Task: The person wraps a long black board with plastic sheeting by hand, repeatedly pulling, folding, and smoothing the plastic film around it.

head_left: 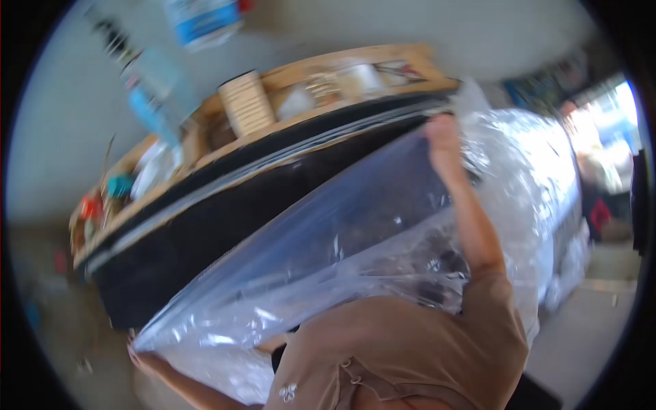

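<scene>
A wide sheet of clear plastic film (307, 225) is stretched diagonally in front of my body, its upper edge pulled fairly straight. My left hand (139, 357) is closed on the film's lower-left corner, below the near end of a black-fronted bench (184, 253). At the upper right, my right hand (443, 131) grips the other end of that edge, close to the bench's far right corner. The film sags in shiny folds between my arms and against my brown shirt. Motion blur hides the exact finger positions.
A wooden shelf tray (273, 130) along the bench top holds a box with lined print (247, 104), a teal item (120, 186) and other small things. Bulky crumpled clear plastic (526, 171) stands at my right. A blue-labelled container (203, 24) is at the top.
</scene>
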Tool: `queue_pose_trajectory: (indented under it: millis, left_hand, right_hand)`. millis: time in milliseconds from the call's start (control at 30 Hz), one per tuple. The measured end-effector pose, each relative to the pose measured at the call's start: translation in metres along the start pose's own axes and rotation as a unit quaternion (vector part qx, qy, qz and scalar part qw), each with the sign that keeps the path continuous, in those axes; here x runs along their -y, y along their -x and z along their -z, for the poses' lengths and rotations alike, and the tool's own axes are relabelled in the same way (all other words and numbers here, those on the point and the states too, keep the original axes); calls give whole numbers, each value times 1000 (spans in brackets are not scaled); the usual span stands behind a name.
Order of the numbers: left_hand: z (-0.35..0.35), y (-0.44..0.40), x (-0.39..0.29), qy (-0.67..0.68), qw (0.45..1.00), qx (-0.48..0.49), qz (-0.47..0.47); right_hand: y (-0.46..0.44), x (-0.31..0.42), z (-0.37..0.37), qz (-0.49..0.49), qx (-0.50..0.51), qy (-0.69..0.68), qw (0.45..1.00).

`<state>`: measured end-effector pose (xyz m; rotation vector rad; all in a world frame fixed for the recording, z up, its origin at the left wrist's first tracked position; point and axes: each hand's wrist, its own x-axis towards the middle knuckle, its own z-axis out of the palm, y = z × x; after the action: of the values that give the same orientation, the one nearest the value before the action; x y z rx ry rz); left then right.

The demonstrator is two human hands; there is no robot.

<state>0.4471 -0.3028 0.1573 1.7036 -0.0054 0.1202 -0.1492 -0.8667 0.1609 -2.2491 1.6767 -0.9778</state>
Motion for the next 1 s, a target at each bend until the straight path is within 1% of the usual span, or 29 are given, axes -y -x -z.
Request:
queue_pose_trajectory:
  millis: [33,67,100,133,167,200,233,267,300,333,367,400,433,467,500,533,567,600,633,700,733,767,800,833,867,900,967,1000]
  left_hand:
    - [11,-20,7,67,989,128,29]
    - [-8,-11,-12,208,969,87,105]
    - [-30,-14,-21,150,975,-51,153]
    - [-75,2,-45,76,981,-133,116]
    - [-30,-83,61,-193,974,-35,-109]
    - [-74,-59,40,-259,948,-36,-182]
    - [-122,-31,14,-323,911,-47,-254]
    - [-148,-43,26,-330,892,-56,-304]
    - [-179,-34,8,-390,889,-61,-232]
    - [-204,-29,-11,-402,896,-51,-179]
    - [-219,-26,-23,-431,887,-45,-159]
    - [-231,-26,-28,-457,878,-39,-139]
    - [-237,-32,-20,-426,885,-70,-172]
    - [-241,-33,-20,-424,891,-84,-139]
    - [-243,-31,-24,-398,903,-78,-141]
    - [-244,-29,-26,-377,912,-71,-143]
    - [-242,-33,-20,-372,912,-60,-165]
    - [-239,-37,-17,-379,910,-58,-161]
    - [-237,-39,-16,-370,911,-54,-172]
    - [-235,-51,-6,-356,914,-47,-189]
    - [-236,-51,-12,-367,914,-54,-166]
    - [-233,-60,-3,-351,918,-53,-175]
    - [-232,-66,5,-343,917,-54,-197]
    - [-229,-70,16,-318,920,-52,-224]
    - [-232,-44,-4,-274,935,-25,-226]
    - [-231,-35,-1,-190,938,-6,-292]
    - [-221,-19,-2,-8,943,-4,-333]
    - [-204,-21,-10,74,963,-57,-251]
  right_hand:
    - [-8,-16,-4,179,-189,107,960]
    - [-14,25,16,-45,-173,-217,960]
    - [-23,31,21,-27,-175,-165,970]
    - [-33,10,13,77,-153,-18,985]
    - [-34,-22,-1,74,-86,47,992]
    - [-37,-59,-19,73,-26,119,990]
    - [-49,-100,-37,-8,-31,45,998]
    - [-61,-121,-51,-94,-33,-24,995]
    - [-73,-117,-56,-90,-33,-27,995]
    - [-86,-113,-61,-100,-56,-1,993]
    - [-89,-111,-61,-112,-81,28,990]
    - [-87,-110,-60,-86,-106,133,982]
    - [-90,-125,-62,-85,-110,137,981]
    - [-93,-162,-68,-72,-146,48,986]
    - [-92,-183,-71,-59,-174,-40,982]
    - [-89,-172,-53,-175,-104,-153,967]
    - [-93,-155,-33,-250,-49,-216,943]
    - [-96,-137,-18,-322,3,-276,906]
    - [-93,-99,-17,-334,-29,-293,895]
    - [-91,-71,-33,-279,-129,-287,907]
    - [-96,-84,-20,-307,-42,-270,912]
    - [-100,-75,-10,-324,29,-319,890]
    - [-101,-95,-10,-319,59,-333,885]
    - [-99,-100,-9,-322,40,-319,890]
    - [-87,-66,-4,-316,-18,-284,905]
    - [-81,-61,-4,-297,-31,-249,921]
    - [-66,-82,-23,-223,-71,-259,937]
    - [-60,-106,-32,-168,-36,-207,963]
